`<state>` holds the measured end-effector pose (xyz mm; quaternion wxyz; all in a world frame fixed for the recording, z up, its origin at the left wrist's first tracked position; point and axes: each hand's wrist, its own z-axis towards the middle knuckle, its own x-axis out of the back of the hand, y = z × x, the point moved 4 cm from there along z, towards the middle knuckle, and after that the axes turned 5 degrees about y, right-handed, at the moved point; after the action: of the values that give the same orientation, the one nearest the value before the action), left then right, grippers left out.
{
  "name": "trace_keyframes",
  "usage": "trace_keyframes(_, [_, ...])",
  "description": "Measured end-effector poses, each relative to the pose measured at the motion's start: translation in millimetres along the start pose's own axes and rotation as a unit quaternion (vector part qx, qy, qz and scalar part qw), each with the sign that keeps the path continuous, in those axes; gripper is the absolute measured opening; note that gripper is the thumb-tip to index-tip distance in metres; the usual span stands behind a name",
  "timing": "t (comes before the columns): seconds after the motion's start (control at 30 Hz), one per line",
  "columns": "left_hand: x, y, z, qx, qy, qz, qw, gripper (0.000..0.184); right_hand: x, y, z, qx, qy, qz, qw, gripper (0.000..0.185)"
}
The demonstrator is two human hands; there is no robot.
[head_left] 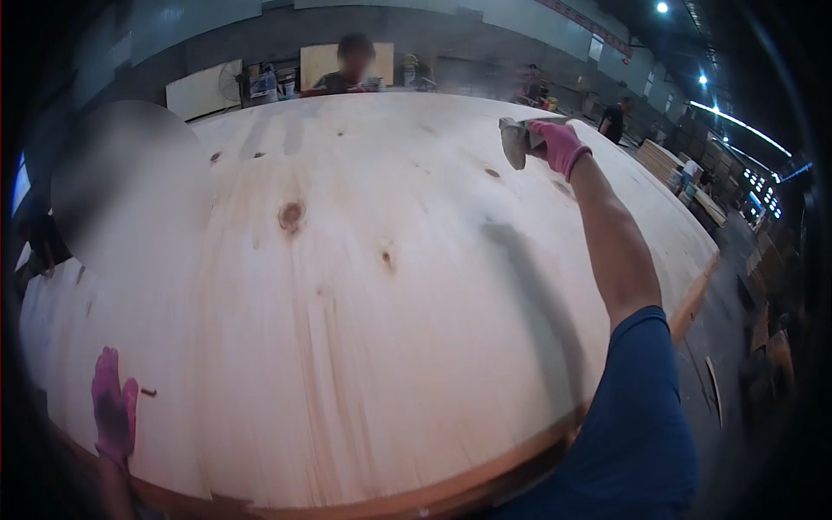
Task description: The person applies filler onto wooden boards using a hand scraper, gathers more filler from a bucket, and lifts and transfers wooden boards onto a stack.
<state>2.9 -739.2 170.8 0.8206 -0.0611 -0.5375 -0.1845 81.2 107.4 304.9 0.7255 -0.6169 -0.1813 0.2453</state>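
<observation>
A broad, pale wooden sheet is lying in front of the person, showing round dark-brown knots, long tan streaks running toward the near side and a reddish-brown near edge. Over its far right part, the pink-gloved right hand is gripping a greyish, blunt-ended tool, its exact kind being too small to tell. The pink-gloved left hand is lying open, fingers extended, over the near left part.

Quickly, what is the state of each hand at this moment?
Left hand: open, nothing seen in it.
Right hand: closed, holding a grey tool.
</observation>
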Motion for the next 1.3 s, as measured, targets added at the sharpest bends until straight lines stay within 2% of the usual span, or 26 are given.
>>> trace_keyframes(0.07, [8.3, 11.2, -1.2, -0.006, -0.009, 0.004, 1.0, 0.056, 11.8, 43.4, 54.7, -0.045, 0.011, 0.068, 0.997, 0.025])
trace_keyframes(0.1, [7.6, 14.2, 1.3, -0.009, -0.016, 0.005, 1.0, 0.057, 18.2, 82.6, 92.2, -0.055, -0.009, 0.144, 0.988, 0.025])
trace_keyframes(0.13, [6.5, 16.2, 1.1, 0.001, -0.017, -0.01, 1.0, 0.059, 34.7, 132.7, 141.0, -0.093, -0.056, 0.105, 0.988, 0.026])
trace_keyframes(0.17, [6.7, 16.8, 0.0, 0.013, -0.019, -0.023, 0.999, 0.061, 25.4, 128.2, 137.9, -0.076, -0.01, -0.129, 0.989, 0.026])
trace_keyframes(0.23, [10.7, 22.4, 2.7, 0.021, -0.023, -0.034, 0.999, 0.064, 9.8, 98.8, 110.8, -0.038, 0.035, -0.388, 0.92, 0.024])
trace_keyframes(0.33, [13.6, 28.6, 1.5, 0.012, -0.021, -0.025, 0.999, 0.068, -27.0, 84.5, 104.0, 0.028, -0.033, -0.528, 0.848, 0.034])
trace_keyframes(0.37, [11.1, 24.9, -0.2, 0.002, -0.016, -0.016, 1.0, 0.069, -34.4, 86.9, 98.9, -0.028, -0.087, -0.463, 0.882, 0.039])
trace_keyframes(0.47, [7.6, 18.9, 2.8, -0.024, -0.015, 0.012, 1.0, 0.07, -78.8, 93.4, 65.4, 0.009, -0.213, -0.298, 0.931, 0.047])
trace_keyframes(0.53, [10.7, 19.6, 0.8, -0.017, -0.012, 0.023, 1.0, 0.069, -142.1, 94.5, 67.1, 0.02, -0.202, -0.333, 0.921, 0.046])
trace_keyframes(0.6, [13.1, 24.5, 0.8, -0.003, -0.017, 0.022, 1.0, 0.068, -208.6, 96.1, 72.0, 0.145, -0.254, -0.458, 0.84, 0.05])
trace_keyframes(0.67, [14.3, 23.4, 1.3, -0.01, -0.016, 0.032, 0.999, 0.067, -239.7, 72.4, 30.8, 0.176, -0.154, -0.512, 0.826, 0.053])
trace_keyframes(0.73, [10.2, 22.7, 1.9, -0.017, -0.019, 0.034, 0.999, 0.067, -245.5, 68.0, -0.5, 0.327, -0.287, -0.584, 0.685, 0.056])
trace_keyframes(0.77, [10.0, 20.7, 2.4, -0.021, -0.022, 0.036, 0.999, 0.067, -244.6, 60.7, -24.5, 0.325, -0.322, -0.571, 0.681, 0.055])
trace_keyframes(0.83, [15.0, 19.4, 3.8, -0.017, -0.014, 0.043, 0.999, 0.065, -235.7, 40.0, -82.0, 0.095, -0.341, -0.393, 0.849, 0.048])
trace_keyframes(0.9, [15.9, 23.1, 1.6, -0.015, -0.016, 0.045, 0.999, 0.063, -234.8, 50.4, -123.4, 0.015, -0.362, -0.211, 0.908, 0.042])
trace_keyframes(0.93, [14.0, 20.5, 1.4, -0.024, -0.013, 0.048, 0.998, 0.063, -229.7, 51.2, -139.7, -0.022, -0.356, -0.118, 0.927, 0.039])
trace_keyframes(0.97, [11.5, 17.8, 1.5, -0.034, -0.007, 0.049, 0.998, 0.063, -225.2, 38.9, -163.9, -0.036, -0.359, -0.063, 0.93, 0.033])
trace_keyframes(1.07, [8.6, 14.9, -1.8, -0.064, 0.004, 0.052, 0.997, 0.061, -211.3, 32.1, -212.1, -0.141, -0.317, 0.13, 0.929, 0.031])
trace_keyframes(1.1, [10.3, 12.9, -1.0, -0.074, 0.009, 0.052, 0.996, 0.06, -205.0, 51.5, -209.9, -0.097, -0.361, 0.013, 0.927, 0.033])
trace_keyframes(1.13, [14.7, 6.4, 1.4, -0.098, 0.0, 0.03, 0.995, 0.059, -201.5, 36.0, -225.5, 0.009, -0.365, -0.222, 0.904, 0.034])
trace_keyframes(1.2, [22.8, -22.4, 7.5, -0.14, -0.015, -0.014, 0.99, 0.057, -215.3, 37.1, -213.0, -0.01, -0.35, -0.248, 0.903, 0.037])
trace_keyframes(1.23, [19.1, -57.1, 10.6, -0.132, 0.019, 0.009, 0.991, 0.052, -227.9, 28.5, -220.4, 0.052, -0.319, -0.333, 0.886, 0.043])
trace_keyframes(1.27, [16.7, -98.1, 12.4, -0.095, 0.021, 0.001, 0.995, 0.049, -236.8, 20.2, -225.4, 0.112, -0.283, -0.414, 0.858, 0.049])
trace_keyframes(1.3, [12.2, -139.1, 14.4, -0.046, 0.01, 0.008, 0.999, 0.048, -239.5, 37.0, -212.1, 0.123, -0.346, -0.404, 0.838, 0.057])
